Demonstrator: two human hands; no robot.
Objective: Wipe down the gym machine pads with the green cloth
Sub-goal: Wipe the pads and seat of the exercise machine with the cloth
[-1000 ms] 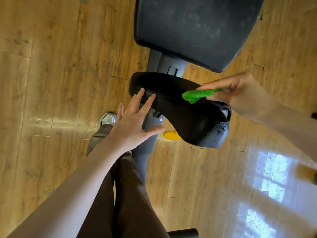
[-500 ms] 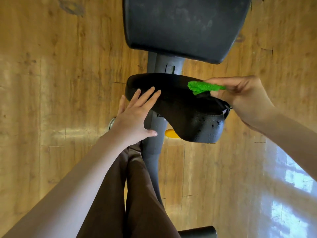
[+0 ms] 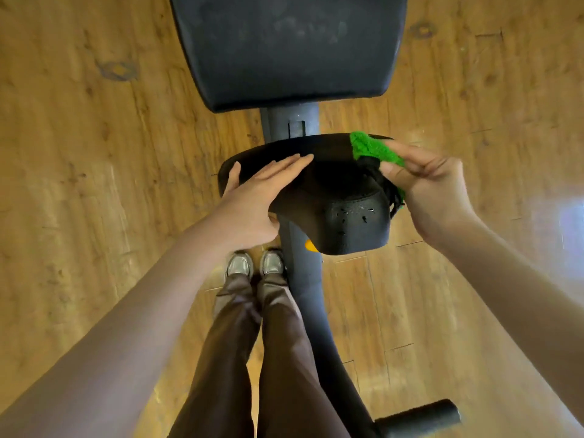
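A black curved seat pad [image 3: 338,197] sits on a dark grey post, with a larger dark flat pad [image 3: 284,45] beyond it. My left hand [image 3: 252,197] lies flat on the seat pad's left side, fingers straight, thumb at its left rim. My right hand [image 3: 433,191] pinches the green cloth [image 3: 373,150] against the pad's far right edge. Part of the cloth shows below my fingers at the pad's right side. The pad's front nose is worn and speckled.
The grey machine frame [image 3: 303,279] runs down past my legs and shoes [image 3: 252,263] to a black foot bar [image 3: 417,415]. A yellow knob [image 3: 309,245] sticks out under the seat. Wooden floor lies all around.
My left hand has slid further onto the seat pad's left side. My right hand has shifted the cloth along the pad's far right edge. The view now looks straight down.
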